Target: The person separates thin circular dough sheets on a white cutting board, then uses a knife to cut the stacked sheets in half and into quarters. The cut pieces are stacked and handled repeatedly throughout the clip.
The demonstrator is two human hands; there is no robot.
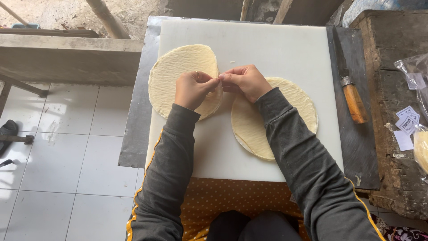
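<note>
Seen from the head camera: a white cutting board (276,49) laid across a grey metal table (138,134), with two round, pale flatbread sheets on it. Left flatbread (178,71) lay toward the board's left edge, nearer the far corner; right flatbread (294,102) sat toward the right edge, closer to the near side, looking like a thin stack of layers at its near rim. Both hands met right between the two rounds, fingertips almost touching. Left hand (192,89), a ring on one finger, pinched shut on the right rim of the left flatbread, thumb and forefinger clamped on the thin edge. Right hand (246,81), fingers curled and pinched too, at that same spot over the far-left rim of the right flatbread; which sheet those fingertips held, impossible to tell. Dark grey sleeves with a yellow stripe ran up from the near edge. Off the board, along the table's right edge, lay a knife (350,85) with a wooden handle, blade pointing to the far side. Further right, a rough wooden bench (383,40) carrying a clear plastic bag (414,76) and small paper labels (406,122). White floor tiles (76,147) to the left.
</note>
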